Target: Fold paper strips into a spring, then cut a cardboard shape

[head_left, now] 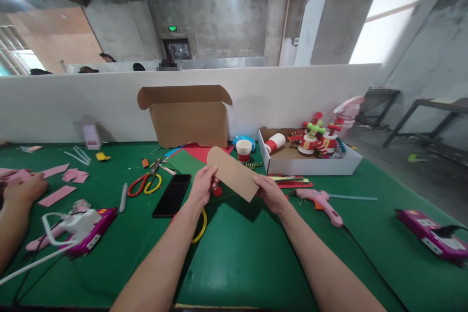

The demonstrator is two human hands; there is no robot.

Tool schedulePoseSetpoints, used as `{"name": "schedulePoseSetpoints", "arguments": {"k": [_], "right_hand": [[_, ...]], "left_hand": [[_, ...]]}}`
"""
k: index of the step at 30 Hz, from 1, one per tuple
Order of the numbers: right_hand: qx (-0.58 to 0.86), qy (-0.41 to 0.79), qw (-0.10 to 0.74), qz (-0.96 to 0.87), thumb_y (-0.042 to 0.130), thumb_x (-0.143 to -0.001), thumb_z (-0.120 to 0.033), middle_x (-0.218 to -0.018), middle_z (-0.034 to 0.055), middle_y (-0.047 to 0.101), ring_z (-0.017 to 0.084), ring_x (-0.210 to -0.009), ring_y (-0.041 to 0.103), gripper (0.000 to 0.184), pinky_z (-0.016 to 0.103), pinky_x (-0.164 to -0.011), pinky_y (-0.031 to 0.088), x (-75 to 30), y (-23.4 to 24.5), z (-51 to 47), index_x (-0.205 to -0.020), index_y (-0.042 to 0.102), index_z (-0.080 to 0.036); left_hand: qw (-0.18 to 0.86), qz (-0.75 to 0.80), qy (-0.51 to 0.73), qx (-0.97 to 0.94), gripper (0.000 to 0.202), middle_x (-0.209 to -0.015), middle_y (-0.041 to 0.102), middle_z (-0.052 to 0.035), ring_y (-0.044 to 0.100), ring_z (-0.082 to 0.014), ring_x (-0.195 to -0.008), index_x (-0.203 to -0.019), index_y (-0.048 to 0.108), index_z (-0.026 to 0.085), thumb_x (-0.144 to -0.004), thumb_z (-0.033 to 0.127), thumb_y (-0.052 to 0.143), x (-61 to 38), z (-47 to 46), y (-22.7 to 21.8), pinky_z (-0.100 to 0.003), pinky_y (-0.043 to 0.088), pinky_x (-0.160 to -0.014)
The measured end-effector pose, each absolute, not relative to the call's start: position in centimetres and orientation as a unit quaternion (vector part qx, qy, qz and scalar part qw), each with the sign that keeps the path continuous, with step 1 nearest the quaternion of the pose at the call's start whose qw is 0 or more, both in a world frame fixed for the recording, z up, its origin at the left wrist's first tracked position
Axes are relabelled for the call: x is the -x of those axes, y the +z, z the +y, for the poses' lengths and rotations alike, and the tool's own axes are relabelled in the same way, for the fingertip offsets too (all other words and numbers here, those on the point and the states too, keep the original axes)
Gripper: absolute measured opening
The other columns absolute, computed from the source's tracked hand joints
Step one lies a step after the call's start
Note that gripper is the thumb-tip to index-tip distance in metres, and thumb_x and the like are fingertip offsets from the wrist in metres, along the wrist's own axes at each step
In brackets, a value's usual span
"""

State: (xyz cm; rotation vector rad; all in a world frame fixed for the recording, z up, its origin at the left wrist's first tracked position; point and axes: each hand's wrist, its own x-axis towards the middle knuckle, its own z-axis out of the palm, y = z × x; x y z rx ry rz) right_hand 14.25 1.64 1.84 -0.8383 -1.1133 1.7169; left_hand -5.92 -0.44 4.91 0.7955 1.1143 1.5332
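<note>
Between both hands, above the green table, a flat brown cardboard piece [234, 173] with one rounded end is held at a slant. My left hand [203, 184] pinches its left edge near the rounded end. The lower right corner is gripped by my right hand [269, 193]. Beneath my left wrist lie yellow-handled scissors [203, 226], partly hidden by the arm. A small red round thing [218, 191] sits beside my left fingers. Just beyond the cardboard stands a white and red paper cup [244, 150]. To the right of my right hand rests a pink glue gun [321, 201].
A white box [310, 165] with decorated cups stands at back right, a brown cardboard lid [190, 124] at the back. On the left are a black phone [171, 196], more scissors [146, 183] and a purple power strip [91, 234]. Another person's hand [25, 187] handles pink paper.
</note>
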Motion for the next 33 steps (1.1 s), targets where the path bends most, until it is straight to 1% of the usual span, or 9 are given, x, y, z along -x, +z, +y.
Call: {"name": "schedulePoseSetpoints", "arguments": {"k": [6, 10, 12, 14, 18, 24, 29, 31, 33], "right_hand": [[0.322, 0.712, 0.456, -0.426, 0.080, -0.058, -0.046, -0.087, 0.0048, 0.072, 0.020, -0.083, 0.063, 0.043, 0.032, -0.076, 0.049, -14.4, 2.2, 1.4, -0.090, 0.072, -0.018], [0.320, 0.722, 0.466, -0.399, 0.075, -0.064, -0.049, -0.097, 0.0056, 0.072, 0.022, -0.088, 0.064, 0.046, 0.032, -0.072, 0.051, -14.2, 2.4, 1.3, -0.100, 0.068, -0.021], [0.329, 0.726, 0.456, -0.396, 0.070, -0.069, -0.050, -0.101, 0.0062, 0.071, 0.023, -0.089, 0.065, 0.046, 0.032, -0.066, 0.051, -14.0, 2.5, 1.1, -0.105, 0.065, -0.022], [0.339, 0.729, 0.436, -0.404, 0.069, -0.071, -0.046, -0.102, 0.0071, 0.071, 0.024, -0.090, 0.065, 0.043, 0.032, -0.064, 0.051, -13.9, 2.5, 1.0, -0.106, 0.063, -0.021], [0.342, 0.728, 0.402, -0.438, 0.075, -0.064, -0.034, -0.101, 0.0074, 0.072, 0.023, -0.092, 0.065, 0.041, 0.033, -0.075, 0.051, -14.0, 2.5, 0.6, -0.100, 0.065, -0.019], [0.266, 0.756, 0.352, -0.483, 0.078, -0.061, -0.045, -0.105, 0.0108, 0.071, 0.027, -0.096, 0.065, 0.053, 0.036, -0.082, 0.048, -14.3, 3.0, -0.7, -0.105, 0.067, -0.017], [0.264, 0.765, 0.355, -0.468, 0.080, -0.059, -0.041, -0.104, 0.0098, 0.071, 0.027, -0.096, 0.065, 0.054, 0.038, -0.086, 0.047, -14.3, 3.0, -1.2, -0.106, 0.067, -0.018], [0.278, 0.764, 0.357, -0.461, 0.080, -0.059, -0.040, -0.101, 0.0084, 0.071, 0.024, -0.092, 0.065, 0.051, 0.035, -0.084, 0.048, -14.1, 2.9, -1.0, -0.104, 0.067, -0.019], [0.297, 0.756, 0.369, -0.451, 0.080, -0.060, -0.040, -0.097, 0.0073, 0.071, 0.021, -0.084, 0.065, 0.047, 0.032, -0.076, 0.050, -13.8, 2.7, -0.6, -0.101, 0.067, -0.019]], "left_hand": [[0.581, 0.430, 0.621, -0.304, 0.042, -0.037, 0.044, 0.0067, 0.034, -0.0042, -0.031, -0.057, 0.039, 0.020, -0.055, 0.037, 0.078, 6.0, -0.3, 4.6, -0.017, 0.024, -0.035], [0.594, 0.437, 0.619, -0.270, 0.043, -0.036, 0.045, 0.0065, 0.035, -0.0054, -0.031, -0.057, 0.037, 0.021, -0.055, 0.035, 0.077, 5.7, -0.1, 3.9, -0.018, 0.026, -0.035], [0.594, 0.444, 0.613, -0.274, 0.040, -0.038, 0.049, 0.0055, 0.037, -0.0064, -0.031, -0.059, 0.039, 0.021, -0.055, 0.035, 0.077, 5.3, -0.1, 3.5, -0.019, 0.027, -0.035], [0.592, 0.446, 0.611, -0.279, 0.038, -0.039, 0.049, 0.0059, 0.039, -0.0073, -0.031, -0.061, 0.041, 0.021, -0.055, 0.034, 0.077, 5.0, -0.2, 3.5, -0.019, 0.028, -0.035], [0.597, 0.453, 0.589, -0.302, 0.031, -0.043, 0.051, 0.0050, 0.041, -0.0070, -0.033, -0.067, 0.055, 0.016, -0.057, 0.036, 0.077, 4.7, -0.7, 4.0, -0.019, 0.029, -0.034], [0.650, 0.436, 0.531, -0.326, 0.032, -0.056, 0.062, -0.0028, 0.052, -0.0124, -0.041, -0.079, 0.067, 0.013, -0.064, 0.039, 0.076, 4.2, -1.5, 4.1, -0.023, 0.034, -0.036], [0.668, 0.412, 0.557, -0.273, 0.034, -0.078, 0.071, -0.0085, 0.064, -0.0189, -0.062, -0.091, 0.069, 0.013, -0.065, 0.033, 0.076, 4.1, -1.6, 4.0, -0.028, 0.049, -0.051], [0.666, 0.413, 0.559, -0.270, 0.033, -0.078, 0.071, -0.0085, 0.064, -0.0188, -0.061, -0.091, 0.069, 0.013, -0.065, 0.031, 0.077, 4.2, -1.5, 4.0, -0.027, 0.049, -0.050], [0.645, 0.423, 0.573, -0.277, 0.030, -0.070, 0.069, -0.0065, 0.061, -0.0162, -0.053, -0.087, 0.068, 0.012, -0.065, 0.031, 0.077, 4.2, -1.3, 4.0, -0.025, 0.045, -0.042]]}}
